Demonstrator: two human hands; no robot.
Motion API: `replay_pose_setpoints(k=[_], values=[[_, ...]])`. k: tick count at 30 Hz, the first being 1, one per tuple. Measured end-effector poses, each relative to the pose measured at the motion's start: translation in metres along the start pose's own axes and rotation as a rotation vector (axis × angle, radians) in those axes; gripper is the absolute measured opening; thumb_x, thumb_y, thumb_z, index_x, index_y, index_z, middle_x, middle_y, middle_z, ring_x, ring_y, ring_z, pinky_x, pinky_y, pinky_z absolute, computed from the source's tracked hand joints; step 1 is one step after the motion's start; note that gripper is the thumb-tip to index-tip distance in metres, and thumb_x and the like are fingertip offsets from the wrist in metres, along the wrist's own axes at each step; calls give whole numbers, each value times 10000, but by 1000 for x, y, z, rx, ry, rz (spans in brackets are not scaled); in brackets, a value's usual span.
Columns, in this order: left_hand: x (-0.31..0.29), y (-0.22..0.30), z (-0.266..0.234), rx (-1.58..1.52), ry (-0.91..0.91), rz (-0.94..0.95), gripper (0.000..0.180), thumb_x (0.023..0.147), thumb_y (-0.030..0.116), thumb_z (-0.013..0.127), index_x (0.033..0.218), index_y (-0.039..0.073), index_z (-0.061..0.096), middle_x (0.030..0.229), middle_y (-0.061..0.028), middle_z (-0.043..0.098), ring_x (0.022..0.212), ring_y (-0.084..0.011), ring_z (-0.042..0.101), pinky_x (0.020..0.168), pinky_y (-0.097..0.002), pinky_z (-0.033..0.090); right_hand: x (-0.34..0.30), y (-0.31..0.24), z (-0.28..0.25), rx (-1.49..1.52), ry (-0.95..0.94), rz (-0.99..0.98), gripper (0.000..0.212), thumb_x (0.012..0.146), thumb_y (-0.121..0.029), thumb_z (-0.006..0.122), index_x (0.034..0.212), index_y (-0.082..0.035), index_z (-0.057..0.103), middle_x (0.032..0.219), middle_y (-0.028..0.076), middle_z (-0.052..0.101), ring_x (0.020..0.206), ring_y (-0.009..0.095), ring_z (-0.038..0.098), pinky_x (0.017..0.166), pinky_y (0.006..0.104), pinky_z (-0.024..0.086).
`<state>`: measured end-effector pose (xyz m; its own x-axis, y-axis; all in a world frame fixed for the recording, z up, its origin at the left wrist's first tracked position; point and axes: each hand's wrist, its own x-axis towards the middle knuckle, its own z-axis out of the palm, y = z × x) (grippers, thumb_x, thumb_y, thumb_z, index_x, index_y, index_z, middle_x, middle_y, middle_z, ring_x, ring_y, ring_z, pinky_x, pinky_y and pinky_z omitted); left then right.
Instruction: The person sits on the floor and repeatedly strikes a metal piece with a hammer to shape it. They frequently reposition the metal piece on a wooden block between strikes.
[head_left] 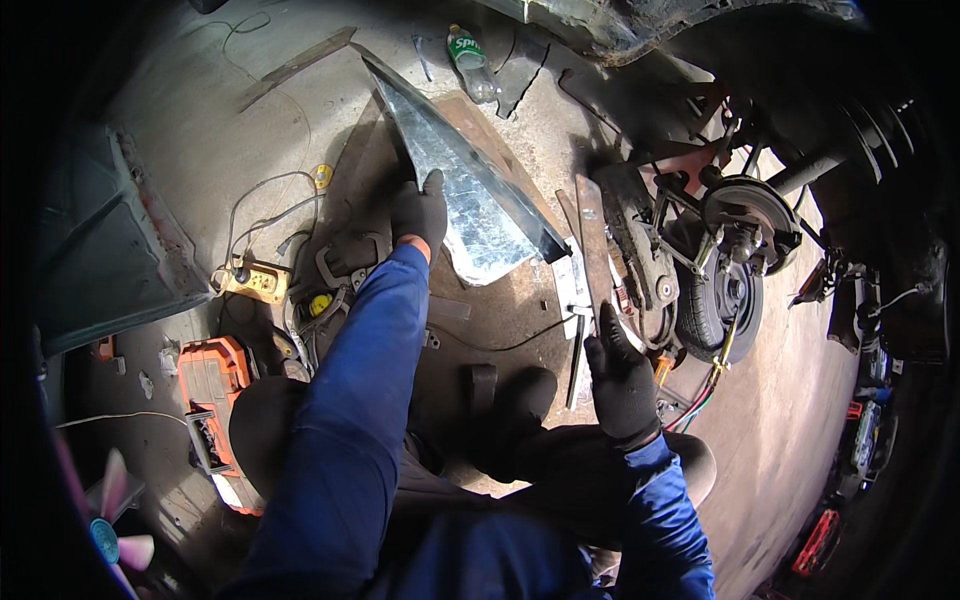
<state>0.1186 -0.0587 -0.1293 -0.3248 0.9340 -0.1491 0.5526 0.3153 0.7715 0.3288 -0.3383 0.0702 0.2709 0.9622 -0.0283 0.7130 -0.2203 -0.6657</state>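
Observation:
My gloved left hand [420,212] is closed on the left edge of a shiny, roughly triangular piece of sheet metal [462,190], thumb on top. The sheet is tilted, with a narrow point at the far end and a folded dark edge along its right side. My gloved right hand [622,385] has its index finger and thumb stretched out and apart. Its fingertips are at the near end of a long flat metal strip [593,235]; whether they touch it is unclear. White pieces [570,285] lie left of the strip.
A green-labelled plastic bottle [472,62] lies at the far side. A yellow power socket box [257,282], cables, clamps [340,265] and an orange-and-grey case [213,390] are at left. A wheel [722,305] and suspension parts stand at right. A fan [105,540] is lower left.

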Motion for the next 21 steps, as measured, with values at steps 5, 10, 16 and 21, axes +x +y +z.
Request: replay_pose_setpoints(k=[5,10,16,21], values=[[-4,-3,-3,-230,-62,26,604,1049,557,634,1063,-40,723,1063,-338,735,1082,-516,701,851,-505,574,-7,1,-1,-19,95,-34,601,1091,-156,643,1653,-46,461,1370,307,699,1224,358,741,1006,401,573],[2,4,-8,11,-37,181,568,1046,522,651,1061,-41,721,1081,-341,733,1085,-517,698,865,-513,571,-1,3,2,-267,-58,-99,625,1111,-218,596,1678,-45,397,1283,343,694,1090,457,741,893,490,591],[-31,8,-10,-300,-93,18,613,1041,543,638,1123,-60,713,1139,-367,727,1119,-535,694,927,-534,567,11,-4,26,-125,-64,-108,615,1077,-204,662,1659,-130,476,1079,327,745,951,467,763,833,479,612],[-79,11,0,-172,-148,-82,783,1041,633,572,1267,-109,686,1242,-391,703,1209,-546,668,1039,-532,545,34,-45,12,-154,-76,-21,581,1096,-243,659,1634,-92,498,1305,316,718,1254,402,720,1002,418,581]])
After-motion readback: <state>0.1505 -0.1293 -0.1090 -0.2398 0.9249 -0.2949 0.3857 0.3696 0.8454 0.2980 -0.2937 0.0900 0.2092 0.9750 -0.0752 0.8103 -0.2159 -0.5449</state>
